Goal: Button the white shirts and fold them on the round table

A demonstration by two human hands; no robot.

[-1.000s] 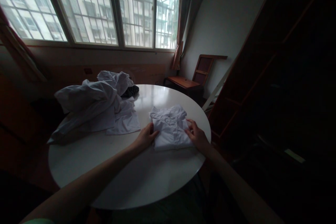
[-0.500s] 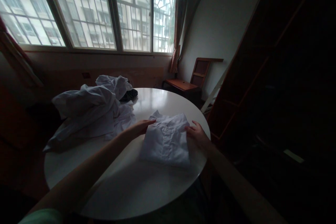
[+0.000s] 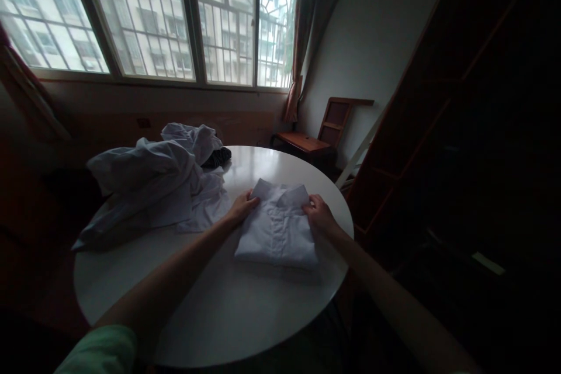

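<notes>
A white shirt [image 3: 277, 231] lies folded into a rough rectangle on the round white table [image 3: 210, 315], its collar at the far end and its button front facing up. My left hand [image 3: 243, 207] pinches the shirt's upper left edge beside the collar. On the opposite side, my right hand [image 3: 319, 212] has its fingers closed on the upper right edge. The fingertips of both hands are partly hidden by the cloth.
A loose heap of white clothes [image 3: 149, 181] covers the table's left side, with a dark bundle [image 3: 218, 158] at its far end. Beyond the table a wooden chair [image 3: 307, 141] stands by the wall. Barred windows [image 3: 149, 23] fill the far wall.
Both hands have shifted slightly and now grip the shirt by its upper corners. The collar stands up more neatly, and the shirt looks flatter and straighter.
</notes>
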